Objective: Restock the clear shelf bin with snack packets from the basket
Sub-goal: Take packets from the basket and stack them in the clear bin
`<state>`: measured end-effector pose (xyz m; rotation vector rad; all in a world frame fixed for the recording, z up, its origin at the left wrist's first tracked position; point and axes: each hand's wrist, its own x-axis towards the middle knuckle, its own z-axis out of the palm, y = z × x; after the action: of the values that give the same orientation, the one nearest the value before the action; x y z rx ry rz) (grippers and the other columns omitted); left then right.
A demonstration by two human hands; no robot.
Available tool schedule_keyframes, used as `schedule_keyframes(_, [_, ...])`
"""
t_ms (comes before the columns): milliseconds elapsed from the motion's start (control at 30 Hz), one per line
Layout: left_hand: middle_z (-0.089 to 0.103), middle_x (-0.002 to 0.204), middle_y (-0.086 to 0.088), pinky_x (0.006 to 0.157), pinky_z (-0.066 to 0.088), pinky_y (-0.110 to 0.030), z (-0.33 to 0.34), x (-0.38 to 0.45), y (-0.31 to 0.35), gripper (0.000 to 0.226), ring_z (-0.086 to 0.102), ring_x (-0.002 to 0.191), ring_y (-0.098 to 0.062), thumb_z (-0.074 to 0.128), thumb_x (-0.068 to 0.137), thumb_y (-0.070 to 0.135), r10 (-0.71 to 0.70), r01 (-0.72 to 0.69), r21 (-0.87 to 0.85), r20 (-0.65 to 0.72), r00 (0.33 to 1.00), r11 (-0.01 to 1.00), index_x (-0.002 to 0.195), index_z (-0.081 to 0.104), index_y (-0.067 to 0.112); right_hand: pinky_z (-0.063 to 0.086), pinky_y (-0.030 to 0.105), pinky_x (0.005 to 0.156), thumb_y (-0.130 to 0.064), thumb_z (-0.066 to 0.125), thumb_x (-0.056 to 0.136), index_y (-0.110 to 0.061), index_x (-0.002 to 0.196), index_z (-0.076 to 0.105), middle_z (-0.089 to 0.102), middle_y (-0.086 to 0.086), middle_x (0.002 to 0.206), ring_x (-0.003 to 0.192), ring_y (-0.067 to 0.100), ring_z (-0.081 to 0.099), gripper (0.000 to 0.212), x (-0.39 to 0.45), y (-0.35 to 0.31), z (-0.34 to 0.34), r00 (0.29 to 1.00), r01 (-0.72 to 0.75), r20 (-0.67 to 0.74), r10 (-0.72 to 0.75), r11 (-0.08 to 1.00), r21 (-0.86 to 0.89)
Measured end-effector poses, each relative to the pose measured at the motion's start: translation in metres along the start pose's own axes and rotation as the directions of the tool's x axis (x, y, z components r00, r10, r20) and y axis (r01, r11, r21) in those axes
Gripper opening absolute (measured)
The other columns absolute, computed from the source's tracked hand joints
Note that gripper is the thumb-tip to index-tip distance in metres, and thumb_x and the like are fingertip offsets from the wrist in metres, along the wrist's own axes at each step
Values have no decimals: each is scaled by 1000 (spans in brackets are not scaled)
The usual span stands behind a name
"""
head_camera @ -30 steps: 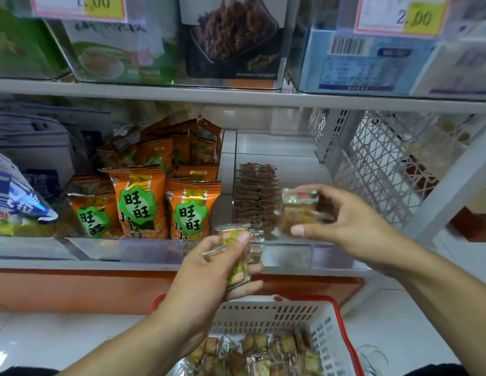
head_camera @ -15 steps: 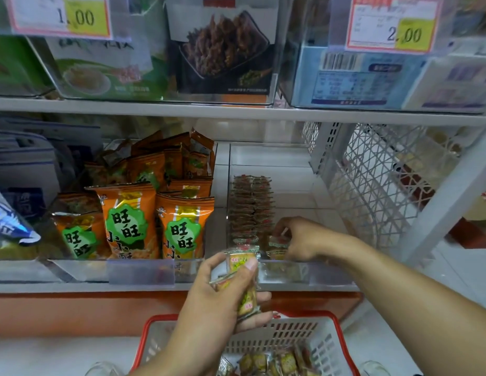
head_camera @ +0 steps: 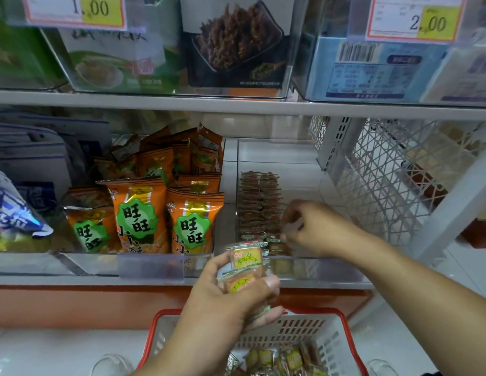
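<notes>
The clear shelf bin (head_camera: 326,271) sits on the lower shelf, right of centre. A row of small snack packets (head_camera: 259,202) stands on edge along its left side. My right hand (head_camera: 318,230) reaches into the bin at the front of that row, fingertips pinched on a blurred clear-wrapped snack packet (head_camera: 292,228). My left hand (head_camera: 225,305) hovers in front of the bin, over the basket, gripping a small stack of yellow-labelled snack packets (head_camera: 244,268). The red-rimmed white basket (head_camera: 334,337) is below, with several more packets (head_camera: 280,360) in it.
Left of the bin is another clear bin of orange snack bags (head_camera: 191,221). A white lattice side panel (head_camera: 394,185) closes the shelf on the right. The upper shelf (head_camera: 236,103) with boxed goods and price tags hangs just above.
My right hand carried a packet from mid-air down into the bin and now sits at the front of the row. My left hand stayed in place with its stack.
</notes>
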<state>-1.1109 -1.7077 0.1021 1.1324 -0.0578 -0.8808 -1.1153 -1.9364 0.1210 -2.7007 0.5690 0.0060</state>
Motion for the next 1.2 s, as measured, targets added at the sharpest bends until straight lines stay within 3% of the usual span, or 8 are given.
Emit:
schedule_keyframes(67, [79, 93, -15, 60, 63, -44, 1, -3, 0, 95, 78, 81, -35, 93, 34, -1, -2, 2, 11, 25, 1000, 1000, 121, 59, 19, 55, 33, 75, -54, 74, 79, -32, 91, 68, 73, -12, 87, 81, 7, 67, 25, -16, -9, -12, 986, 101, -154, -65, 966, 238])
schedule_keyframes(167, [79, 87, -12, 59, 63, -40, 4, -4, 3, 85, 77, 75, -27, 90, 44, -10, 38, -44, 90, 66, 997, 995, 120, 60, 16, 55, 24, 71, -76, 71, 69, -48, 111, 66, 72, -18, 101, 85, 1, 68, 51, -52, -28, -21, 957, 187, 78, -280, 798, 572])
schedule_keyframes(300, [79, 94, 8, 64, 57, -17, 5, -6, 7, 77, 77, 81, -11, 87, 63, -16, 172, -203, 340, 120, 978, 918, 121, 58, 25, 49, 8, 71, -62, 87, 63, -51, 126, 55, 68, -25, 113, 93, -8, 65, 72, -81, -37, -12, 903, 265, 156, -399, 806, 530])
schedule_keyframes(500, [74, 122, -3, 86, 62, -45, 1, -1, 12, 86, 74, 105, -32, 91, 60, -1, 63, -110, 213, 215, 975, 971, 130, 58, 36, 57, 27, 87, -25, 88, 76, -34, 114, 73, 77, -5, 105, 94, 11, 72, 42, -75, -23, -19, 957, 186, 37, -289, 703, 687])
schedule_keyframes(733, [76, 114, -5, 81, 63, -45, 3, 1, 11, 82, 75, 103, -34, 98, 58, 3, 27, -49, 158, 142, 990, 986, 128, 63, 27, 60, 26, 78, -21, 81, 74, -22, 107, 77, 78, 1, 101, 89, 13, 73, 33, -72, -15, -25, 968, 149, 6, -251, 595, 790])
schedule_keyframes(867, [78, 98, -18, 66, 64, -39, 6, 0, 5, 53, 77, 93, -35, 75, 82, -8, -37, 34, 73, 43, 998, 997, 125, 59, 19, 60, 24, 67, -14, 77, 76, -18, 107, 72, 78, 2, 102, 83, 11, 71, 32, -59, -1, -37, 993, 116, -95, -67, 572, 812])
schedule_keyframes(1033, [78, 97, -17, 65, 64, -37, 6, 1, 5, 55, 78, 92, -33, 74, 81, -2, 0, 1, 5, -33, 999, 1000, 127, 55, 21, 60, 37, 88, -9, 73, 88, -13, 118, 68, 75, 4, 109, 101, 22, 72, 30, -40, 17, -43, 992, -19, -62, 106, 635, 772])
schedule_keyframes(1200, [78, 96, -16, 68, 64, -38, 11, -2, 8, 56, 77, 93, -30, 90, 60, 15, 24, -24, 17, -11, 1000, 1000, 113, 72, 20, 63, 31, 75, 3, 67, 88, 1, 116, 62, 72, 17, 110, 89, 23, 73, 29, -44, -5, -34, 992, -118, 94, 89, 321, 940])
